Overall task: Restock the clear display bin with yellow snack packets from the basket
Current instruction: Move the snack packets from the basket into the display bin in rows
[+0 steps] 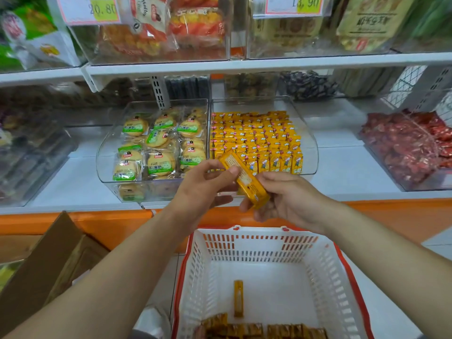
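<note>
1. Shop shelving fills the background, and a white shelf [342,152] carries the clear bin [311,143], which is packed with rows of yellow packets [254,135].
2. Just in front of the bin, a tilted stack of packets [244,177] is held by both hands.
3. The left hand [203,187] pinches its upper end, and the right hand [288,199] has its fingers curled round the lower end.
4. Below the bin, the white basket [325,277] holds a single packet [238,298] and more packets [256,330] along its near side.
5. Left of the bin sits a biscuit bin [105,152].
</note>
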`<state>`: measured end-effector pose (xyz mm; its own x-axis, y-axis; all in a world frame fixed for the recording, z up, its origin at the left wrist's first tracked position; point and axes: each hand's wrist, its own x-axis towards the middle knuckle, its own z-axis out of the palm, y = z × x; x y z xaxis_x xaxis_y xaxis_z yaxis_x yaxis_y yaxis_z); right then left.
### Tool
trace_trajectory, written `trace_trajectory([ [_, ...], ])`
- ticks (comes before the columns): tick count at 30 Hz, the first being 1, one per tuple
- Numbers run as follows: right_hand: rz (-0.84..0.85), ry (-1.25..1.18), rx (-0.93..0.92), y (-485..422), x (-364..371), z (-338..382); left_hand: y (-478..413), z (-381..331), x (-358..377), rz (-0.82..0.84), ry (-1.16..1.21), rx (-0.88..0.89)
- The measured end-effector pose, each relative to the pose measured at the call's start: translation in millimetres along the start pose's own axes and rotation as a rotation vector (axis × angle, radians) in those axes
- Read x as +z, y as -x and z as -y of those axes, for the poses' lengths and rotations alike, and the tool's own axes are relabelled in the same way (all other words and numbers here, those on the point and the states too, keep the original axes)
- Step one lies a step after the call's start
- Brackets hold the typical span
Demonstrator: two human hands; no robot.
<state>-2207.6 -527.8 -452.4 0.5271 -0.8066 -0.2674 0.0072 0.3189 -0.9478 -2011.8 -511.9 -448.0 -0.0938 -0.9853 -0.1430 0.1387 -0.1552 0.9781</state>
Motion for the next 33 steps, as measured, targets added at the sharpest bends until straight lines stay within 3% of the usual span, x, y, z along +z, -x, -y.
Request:
trace_trajectory([
  [6,-0.12,-0.014,-0.011,-13,6,-5,-4,2,-4,-0.092,-0.009,0.022],
  [9,-0.24,0.334,-0.19,-16,11,-8,-5,4,-4,-0.147,-0.001,0.007],
  [11,-0.211,0.387,-0.249,-19,14,-11,-4,4,-3,-0.132,0.019,0.014],
  [15,-0.051,-0.096,-0.108,-19,17,-7,-2,0,-10,-0.065,0.014,0.061],
  [18,-0.017,-0.234,-0.063,-18,16,-4,-1,-1,-16,-0.043,-0.063,0.064],
  [23,-0.104,-0.018,-0.049,-21,20,-6,-1,0,-18,-0.085,-0.055,0.061],
  [26,-0.243,0.072,-0.154,-23,24,-3,-1,0,-19,-0.101,-0.078,0.082],
  [29,-0.251,0.024,-0.228,-25,25,4,-1,1,-19,-0.124,-0.143,0.141],
  [33,-0.299,0.265,-0.358,-30,21,17,-4,-2,-16,-0.122,-0.224,0.264],
])
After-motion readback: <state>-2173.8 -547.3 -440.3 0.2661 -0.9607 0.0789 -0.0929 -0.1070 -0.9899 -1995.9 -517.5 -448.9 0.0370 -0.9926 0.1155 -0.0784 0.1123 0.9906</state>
